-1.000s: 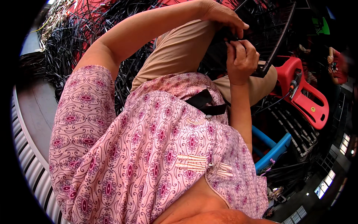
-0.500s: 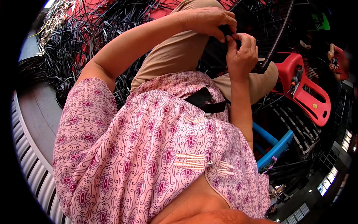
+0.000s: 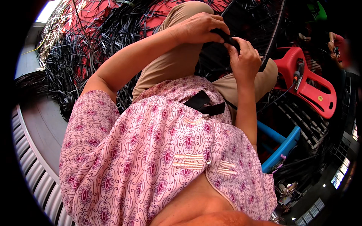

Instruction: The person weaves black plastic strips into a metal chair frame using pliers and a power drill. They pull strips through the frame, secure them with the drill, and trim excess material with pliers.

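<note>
Working the black strip (image 3: 225,37) between both hands above my knees, I have my left hand (image 3: 196,28) curled over its near end, fingers closed on it, and my right hand (image 3: 244,56) pinching the other end from below, thumb and fingertips pressed together on it. The strip sits right over my lap, in front of the dark woven mesh frame (image 3: 264,26) that curves up past my right hand. To do this well, I judge I should keep both grips close to the bend so the strip does not twist, hold steady tension, and let the thumbs guide rather than yank. Going from the left: a ribbed metal edge (image 3: 30,165) runs along the floor's left edge, then a big loose heap of black strips (image 3: 79,56) lies over a red sheet (image 3: 86,22) near the far left corner. My patterned pink shirt (image 3: 151,158) fills the middle, with a black strap clip (image 3: 203,103) on it. To the right stand a red plastic stool (image 3: 313,90) and, nearer me, a blue frame (image 3: 281,147). I see no box or bin holding anything; the strips lie loose, and the mesh frame's inside is too dark to tell.
</note>
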The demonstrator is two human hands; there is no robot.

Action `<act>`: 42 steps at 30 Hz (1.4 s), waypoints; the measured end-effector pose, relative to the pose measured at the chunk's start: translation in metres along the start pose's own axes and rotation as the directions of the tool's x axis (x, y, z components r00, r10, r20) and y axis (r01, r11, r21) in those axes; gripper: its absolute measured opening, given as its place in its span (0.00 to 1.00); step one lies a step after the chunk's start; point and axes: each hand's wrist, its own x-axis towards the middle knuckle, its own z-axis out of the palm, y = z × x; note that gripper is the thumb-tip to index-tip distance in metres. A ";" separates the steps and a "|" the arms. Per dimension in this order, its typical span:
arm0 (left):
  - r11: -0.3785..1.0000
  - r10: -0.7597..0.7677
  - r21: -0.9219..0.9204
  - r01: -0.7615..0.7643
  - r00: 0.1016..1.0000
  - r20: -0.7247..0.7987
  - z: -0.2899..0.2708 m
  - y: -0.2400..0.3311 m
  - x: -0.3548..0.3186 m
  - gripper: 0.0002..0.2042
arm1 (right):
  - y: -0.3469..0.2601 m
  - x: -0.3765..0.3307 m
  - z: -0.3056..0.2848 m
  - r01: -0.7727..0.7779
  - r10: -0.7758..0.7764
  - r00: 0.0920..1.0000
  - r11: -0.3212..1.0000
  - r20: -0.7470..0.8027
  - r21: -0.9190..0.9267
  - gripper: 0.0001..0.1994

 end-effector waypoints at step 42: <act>0.994 -0.090 0.071 0.084 0.992 0.091 -0.122 0.065 0.309 0.11 | 0.577 -0.068 -0.062 -0.820 0.910 0.408 0.402 0.076 -0.407 0.28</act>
